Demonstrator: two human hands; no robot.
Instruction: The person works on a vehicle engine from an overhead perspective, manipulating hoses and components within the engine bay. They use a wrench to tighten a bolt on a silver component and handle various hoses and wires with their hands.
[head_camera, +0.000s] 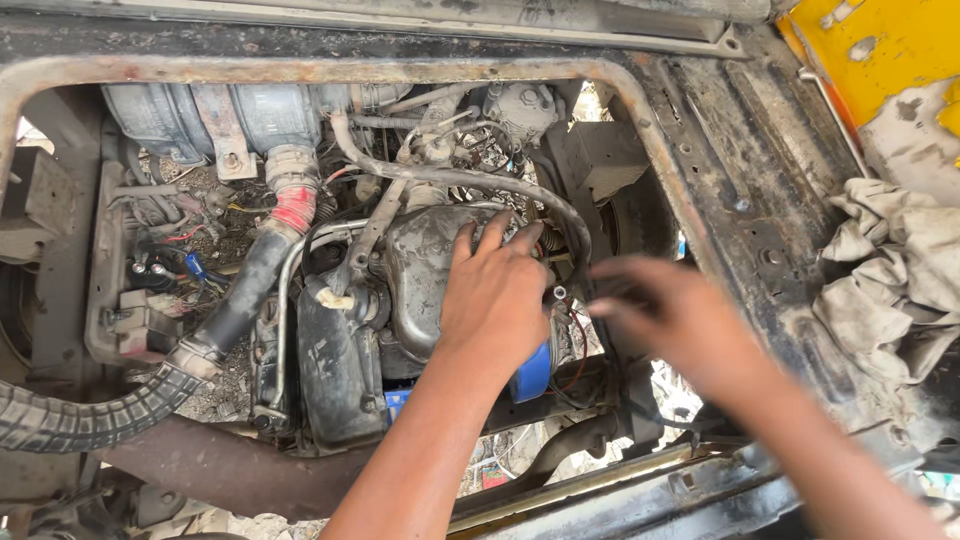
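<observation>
The view looks down into an open engine bay with a rusty frame (300, 68). The left hand (495, 290) lies flat on the engine, palm down, with the fingers spread over the dark metal engine cover (420, 270); it holds nothing. Its fingertips reach toward a curved black hose (480, 180) that runs across the top of the engine. Just under the wrist of this hand a blue oil filter (535, 372) shows partly.

The right hand (670, 315) is blurred and hovers just to the right of the left hand, near the right edge of the opening. Its fingers point to the left, toward a small metal ring terminal (559, 293) that sits between the two hands. I cannot tell if this hand pinches anything.

To the left of the engine a thick black intake hose (245, 290) with a red band goes down to a ribbed hose (90, 415). A dirty grey rag (890, 270) lies on the right side of the body.
</observation>
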